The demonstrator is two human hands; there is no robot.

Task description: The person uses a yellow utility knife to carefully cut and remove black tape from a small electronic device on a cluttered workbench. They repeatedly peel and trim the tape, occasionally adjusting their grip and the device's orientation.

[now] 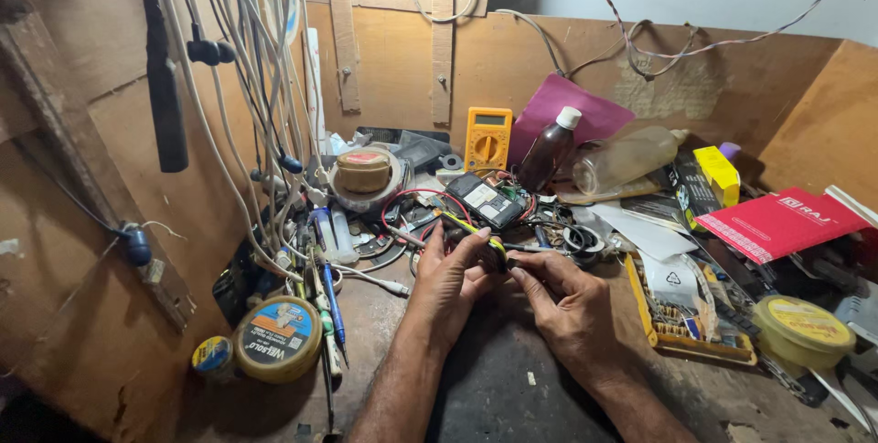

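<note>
Pinching a small dark part [497, 256] between them, the left hand [453, 283] and the right hand [567, 310] meet just above the counter [512, 388], fingertips closed on the piece from both sides. A yellow-striped wire [457, 221] runs from the part up toward a black module [485, 200] lying among red and black leads.

The part is small and the grip is fingertip-only, so it could slip and vanish into the clutter just beyond; a tug on the wire might also drag the module, or pull a lead loose.

As for containers: a round tin with a blue-and-orange lid [277, 338] sits shut near the left forearm, contents hidden, with a smaller tin [212, 356] touching it. A yellow compartment tray [677, 329] to the right holds rows of small metal bits. A lidded yellow tub [805, 329] stands beside it, closed. Farther back, a dark brown bottle with a white cap [549, 150] stands upright, and a clear plastic bottle [626, 158] lies tilted, seemingly near empty. A yellow multimeter [488, 137] leans against the back wall.
</note>
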